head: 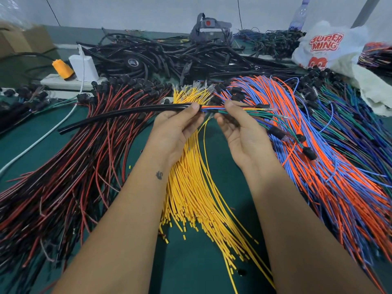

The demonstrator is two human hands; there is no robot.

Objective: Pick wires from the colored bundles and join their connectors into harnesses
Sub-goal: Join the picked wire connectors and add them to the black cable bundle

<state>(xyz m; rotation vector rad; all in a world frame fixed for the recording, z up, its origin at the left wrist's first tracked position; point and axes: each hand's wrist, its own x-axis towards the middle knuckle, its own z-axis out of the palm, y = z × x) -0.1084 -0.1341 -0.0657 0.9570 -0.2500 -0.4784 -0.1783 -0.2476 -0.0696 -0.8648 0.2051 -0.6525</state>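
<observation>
A black sleeve tube (127, 114) was held at its open end by the left hand (176, 130), thumb and fingertips pinched around it, and the tube ran away to the left of that hand, over the red and black bundle (70, 166). Out of the tube's mouth, between the two hands, a short run of orange, blue and green wires (212, 108) was seen. That same group of wires was pinched by the right hand (239, 132), thumb on top and fingers curled beneath, and their ends, fitted with black connectors (277, 132) and clear terminals, were fanned out to the right of that hand. The yellow bundle (197, 187) was spread on the green table (186, 262) directly beneath and between both wrists. The orange and blue bundle (331, 166) was laid just right of the right hand, with a green and purple bundle (360, 115) farther out. Beyond the fingertips, a heap of black harnesses (169, 56) was piled, and a white plastic bag (326, 45) was seen far to the right
</observation>
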